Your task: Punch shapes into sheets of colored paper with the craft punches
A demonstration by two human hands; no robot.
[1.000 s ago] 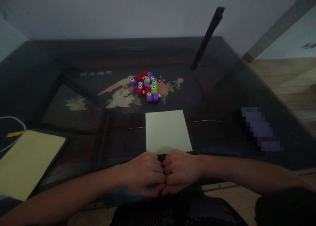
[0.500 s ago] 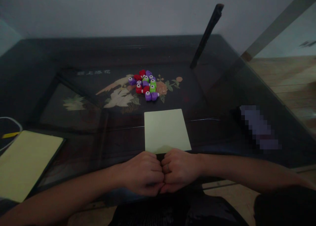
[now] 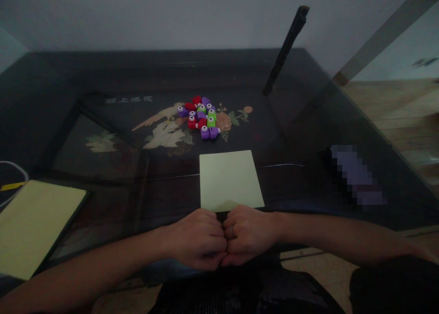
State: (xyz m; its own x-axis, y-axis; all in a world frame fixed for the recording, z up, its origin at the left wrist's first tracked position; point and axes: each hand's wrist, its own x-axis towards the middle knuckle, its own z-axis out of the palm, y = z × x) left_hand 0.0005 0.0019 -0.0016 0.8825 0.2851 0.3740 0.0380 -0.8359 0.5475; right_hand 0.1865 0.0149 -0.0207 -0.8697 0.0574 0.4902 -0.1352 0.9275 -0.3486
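My left hand [image 3: 199, 238] and my right hand [image 3: 247, 234] rest as closed fists at the near edge of the dark glass-topped table [image 3: 308, 135], knuckles pressed together. Nothing shows inside either fist. A ring sits on a finger of my right hand. Just beyond the fists lies a pale green square sheet of paper [image 3: 230, 179], its near edge almost touching them. Farther back sits a cluster of several small red, purple and green craft punches [image 3: 201, 117].
A yellow sheet on a dark board [image 3: 34, 225] lies at the near left, beside a white cable [image 3: 13, 170]. A dark rod [image 3: 286, 49] leans up at the far right. A blurred patch [image 3: 356, 174] lies on the right. Wooden floor shows past the table's right edge.
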